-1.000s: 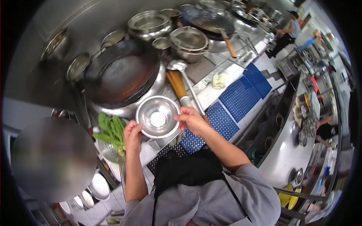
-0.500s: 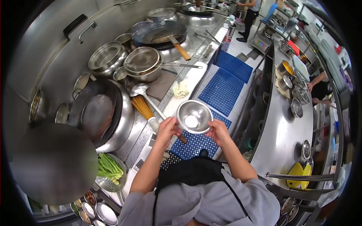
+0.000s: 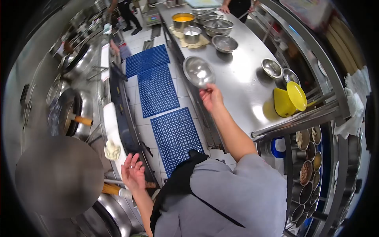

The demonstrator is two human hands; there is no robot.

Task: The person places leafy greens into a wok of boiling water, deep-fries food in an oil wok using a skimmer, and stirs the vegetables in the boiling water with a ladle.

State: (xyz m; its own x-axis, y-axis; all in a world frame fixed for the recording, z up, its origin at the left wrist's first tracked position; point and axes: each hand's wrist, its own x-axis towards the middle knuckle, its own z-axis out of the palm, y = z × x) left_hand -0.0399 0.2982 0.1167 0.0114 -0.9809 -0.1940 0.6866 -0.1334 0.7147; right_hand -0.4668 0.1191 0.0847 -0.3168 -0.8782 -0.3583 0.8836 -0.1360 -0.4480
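In the head view a small stainless steel bowl point(image 3: 198, 72) hangs over the near edge of the steel counter point(image 3: 244, 106). My right hand point(image 3: 212, 98) pinches its rim, and the bowl is tilted. My left hand point(image 3: 133, 173) is raised beside the stove edge, palm up with its fingers apart and nothing in it. A crumpled cloth point(image 3: 112, 150) lies on the white ledge just beyond that hand. Below it sits a bamboo brush point(image 3: 111, 189) with a white-wrapped end, partly hidden by a grey blurred disc.
Steel bowls point(image 3: 225, 43), a pot of orange liquid point(image 3: 183, 20) and a yellow container point(image 3: 285, 102) stand on the counter. Blue mats point(image 3: 177, 136) cover the aisle floor. A wok point(image 3: 63, 112) sits at left. A co-worker's hand point(image 3: 225, 8) rests at the counter's far side.
The view has swung right, from the stove toward the counter. My left hand has let go of the bowl; my right hand has carried it over the counter's edge.
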